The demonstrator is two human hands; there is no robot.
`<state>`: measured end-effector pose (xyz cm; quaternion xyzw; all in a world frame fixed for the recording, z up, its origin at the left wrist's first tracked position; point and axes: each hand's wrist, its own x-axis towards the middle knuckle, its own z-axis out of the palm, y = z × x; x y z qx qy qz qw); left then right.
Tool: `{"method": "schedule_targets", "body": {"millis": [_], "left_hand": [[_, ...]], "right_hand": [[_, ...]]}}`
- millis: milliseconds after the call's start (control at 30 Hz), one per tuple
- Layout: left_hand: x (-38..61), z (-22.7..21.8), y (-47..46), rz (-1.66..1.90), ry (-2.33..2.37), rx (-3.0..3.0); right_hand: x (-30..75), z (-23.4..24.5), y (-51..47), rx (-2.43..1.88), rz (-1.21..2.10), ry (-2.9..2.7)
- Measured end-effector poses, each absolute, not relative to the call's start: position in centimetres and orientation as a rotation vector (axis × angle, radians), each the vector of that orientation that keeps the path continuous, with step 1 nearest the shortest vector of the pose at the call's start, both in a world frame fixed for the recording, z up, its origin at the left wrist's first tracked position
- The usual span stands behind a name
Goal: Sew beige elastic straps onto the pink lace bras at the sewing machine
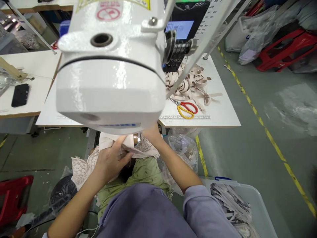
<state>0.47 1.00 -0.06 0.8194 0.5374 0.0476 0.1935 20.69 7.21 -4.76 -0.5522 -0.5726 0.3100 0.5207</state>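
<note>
A white sewing machine (111, 86) fills the upper middle and hides the needle area. Below its head, my left hand (111, 162) pinches a pale pink lace garment (83, 168) between thumb and fingers. Folds of this garment drape over my lap and hang down on the left. My right hand (151, 133) is by the garment's right side, its fingers hidden behind the machine head. Between the hands, a small shiny metal part of the machine (137, 138) shows.
On the white table (223, 114) lie a heap of beige straps (190, 82) and red-and-yellow-handled scissors (187, 109). A black phone (20, 95) rests on the left table. A clear bin (257, 198) of strips stands at lower right. A red stool (16, 198) is at lower left.
</note>
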Motion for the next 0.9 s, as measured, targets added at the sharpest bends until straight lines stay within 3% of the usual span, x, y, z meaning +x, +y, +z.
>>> {"method": "schedule_targets", "body": {"millis": [233,400,600,700,767,833,900], "left_hand": [[1.3,-2.5,-1.6,0.382,1.573,2.383],[3.3,-3.9,-7.7,0.533,1.165,2.623],[1.6,-0.9,-8.8,0.460,0.906,2.200],[1.2,1.2,-6.4,0.645,0.793,2.356],[1.2,1.7,-4.9,0.559,0.722,2.459],[1.0,1.1,-3.8,0.378,0.825,2.448],[0.6,-0.2,-2.9,0.204,1.055,2.238]], "right_hand": [[21.5,-5.4,0.6,-1.291,0.932,-1.120],[21.1,-4.9,-5.4,-1.390,0.966,-1.324],[21.5,-4.8,-8.1,-1.211,1.463,-0.831],[21.6,-4.5,-7.9,-1.094,1.681,-0.950],[21.4,-4.0,-7.7,-1.036,1.753,-1.158],[21.0,-3.5,-7.5,-1.064,1.666,-1.520],[20.4,-3.6,-7.4,-1.201,1.296,-1.912]]}}
